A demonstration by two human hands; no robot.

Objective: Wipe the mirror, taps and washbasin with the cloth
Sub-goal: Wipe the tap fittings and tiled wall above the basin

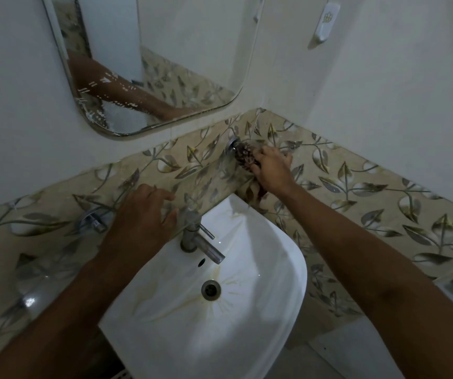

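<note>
White ceramic washbasin (247, 318) sits nearest, steel tap (192, 236) at its rim; left hand (140, 214) rests there, fingers relaxed; beyond, right hand (273, 168) grips patterned brown cloth (244, 157) around wall tap (232, 143), below rounded mirror (151, 64)

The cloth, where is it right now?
In the head view the patterned cloth is up on the right, held by the right hand around a wall tap on the leaf-patterned tiles, above the washbasin's back corner.
</note>
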